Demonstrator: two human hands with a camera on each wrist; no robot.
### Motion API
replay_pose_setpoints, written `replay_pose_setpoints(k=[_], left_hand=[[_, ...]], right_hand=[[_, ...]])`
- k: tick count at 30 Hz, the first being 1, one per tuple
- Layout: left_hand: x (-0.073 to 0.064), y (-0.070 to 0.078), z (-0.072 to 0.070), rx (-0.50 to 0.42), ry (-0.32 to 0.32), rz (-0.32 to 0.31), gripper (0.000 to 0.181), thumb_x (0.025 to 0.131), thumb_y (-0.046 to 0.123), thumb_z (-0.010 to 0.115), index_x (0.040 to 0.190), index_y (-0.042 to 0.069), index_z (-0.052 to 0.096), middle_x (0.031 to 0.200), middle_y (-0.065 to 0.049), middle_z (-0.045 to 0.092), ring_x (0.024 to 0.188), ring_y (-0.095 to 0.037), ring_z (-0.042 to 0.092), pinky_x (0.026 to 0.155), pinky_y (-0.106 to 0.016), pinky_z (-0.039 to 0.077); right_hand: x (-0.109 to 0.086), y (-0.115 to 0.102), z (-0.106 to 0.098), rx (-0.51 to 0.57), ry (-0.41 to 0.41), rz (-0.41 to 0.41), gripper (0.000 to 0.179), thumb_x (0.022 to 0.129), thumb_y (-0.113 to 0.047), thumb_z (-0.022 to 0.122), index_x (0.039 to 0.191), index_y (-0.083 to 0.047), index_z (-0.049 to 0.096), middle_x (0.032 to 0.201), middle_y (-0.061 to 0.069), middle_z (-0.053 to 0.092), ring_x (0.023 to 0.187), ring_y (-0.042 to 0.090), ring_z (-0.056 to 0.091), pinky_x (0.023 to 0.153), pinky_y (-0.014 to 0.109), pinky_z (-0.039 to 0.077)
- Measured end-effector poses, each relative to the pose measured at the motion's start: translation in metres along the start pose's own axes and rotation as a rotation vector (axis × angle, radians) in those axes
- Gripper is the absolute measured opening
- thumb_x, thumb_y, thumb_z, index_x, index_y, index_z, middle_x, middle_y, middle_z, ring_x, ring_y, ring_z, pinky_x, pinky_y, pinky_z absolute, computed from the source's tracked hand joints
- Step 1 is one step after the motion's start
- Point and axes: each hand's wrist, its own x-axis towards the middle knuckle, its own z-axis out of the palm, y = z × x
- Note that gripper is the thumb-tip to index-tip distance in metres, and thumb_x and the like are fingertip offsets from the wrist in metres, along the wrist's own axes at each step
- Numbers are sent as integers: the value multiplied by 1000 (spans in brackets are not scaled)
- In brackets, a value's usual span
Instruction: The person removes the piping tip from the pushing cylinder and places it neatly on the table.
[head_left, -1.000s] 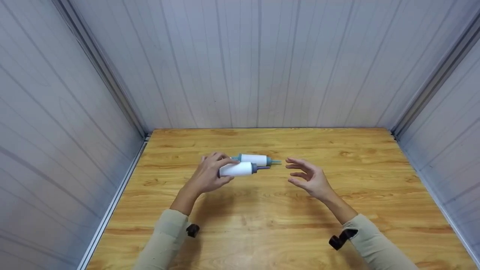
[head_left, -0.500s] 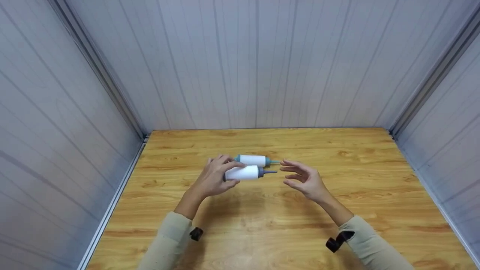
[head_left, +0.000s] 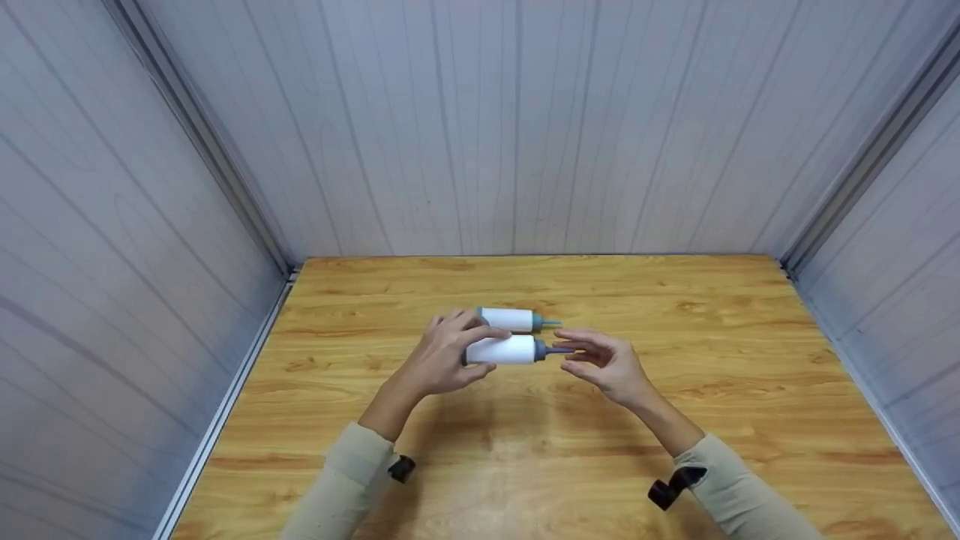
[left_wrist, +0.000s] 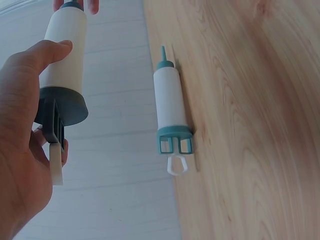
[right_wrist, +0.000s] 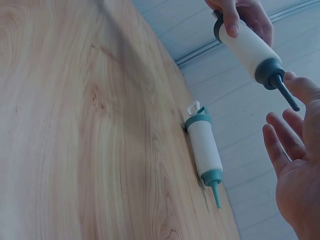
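Observation:
My left hand point(head_left: 439, 358) grips a white decorating syringe point(head_left: 514, 350) by its barrel. The syringe has a dark grey-blue collar and a thin nozzle pointing right, and it is held level above the table. In the left wrist view its dark rear flange and pale plunger handle point(left_wrist: 56, 165) show beside the palm. My right hand point(head_left: 609, 367) is beside the nozzle, fingers loosely bent and spread; the right wrist view shows the thumb point(right_wrist: 302, 89) right at the nozzle point(right_wrist: 286, 92) and the other fingers apart from it.
A second white syringe point(head_left: 508, 319) with teal ends lies on the wooden table point(head_left: 675, 300) just behind the held one, its nozzle pointing right. Pale panelled walls point(head_left: 480, 150) stand at the back and both sides of the table.
My left hand has carried the syringe right and slightly towards me. My right hand has shifted slightly left and nearer, and the nozzle now reaches its fingers. The teal syringe stays put.

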Motion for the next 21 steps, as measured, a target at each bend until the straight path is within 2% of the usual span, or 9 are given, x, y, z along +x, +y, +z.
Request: replay_pose_setpoints(k=[2, 5, 9, 12, 17, 21], left_hand=[[1, 3, 1, 1, 4, 14, 46, 87, 41, 77, 131, 39, 63, 126, 0, 64, 118, -25, 60, 95, -47, 45], [3, 7, 3, 7, 14, 39, 45, 86, 41, 77, 130, 39, 64, 122, 1, 64, 117, -22, 60, 94, -46, 45], [5, 11, 3, 8, 30, 63, 43, 87, 41, 77, 129, 39, 65, 119, 4, 65, 115, -19, 60, 90, -44, 43], [7, 13, 3, 3, 36, 73, 43, 87, 42, 76, 129, 39, 65, 119, 5, 65, 115, -18, 59, 90, -44, 43], [6, 16, 7, -18, 36, 68, 45, 86, 41, 78, 129, 38, 65, 121, 3, 65, 117, -22, 60, 95, -50, 46], [6, 19, 10, -25, 43, 70, 45, 86, 42, 78, 129, 38, 65, 121, 3, 65, 114, -22, 61, 94, -48, 47]], right_hand=[[0, -1, 2, 2, -3, -3, 43, 90, 6, 68, 133, 7, 61, 132, 5, 69, 117, 32, 70, 93, 36, 59], [-1, -1, 3, 18, 2, -11, 41, 90, 7, 69, 130, 10, 62, 131, 14, 68, 113, 24, 72, 89, 33, 61], [-3, -3, 5, 36, 18, 19, 40, 89, 6, 70, 128, 10, 63, 130, 22, 66, 111, 19, 73, 86, 30, 62], [-4, -6, 7, 27, 23, 54, 39, 90, 3, 71, 128, 6, 65, 129, 18, 67, 110, 18, 73, 83, 29, 62], [-5, -8, 11, -23, 23, 49, 34, 91, 1, 71, 124, 3, 69, 125, 17, 69, 105, 17, 73, 79, 30, 63], [-6, -9, 12, -29, 48, 50, 32, 90, 0, 72, 121, 4, 70, 122, 14, 70, 103, 15, 73, 79, 28, 63]])
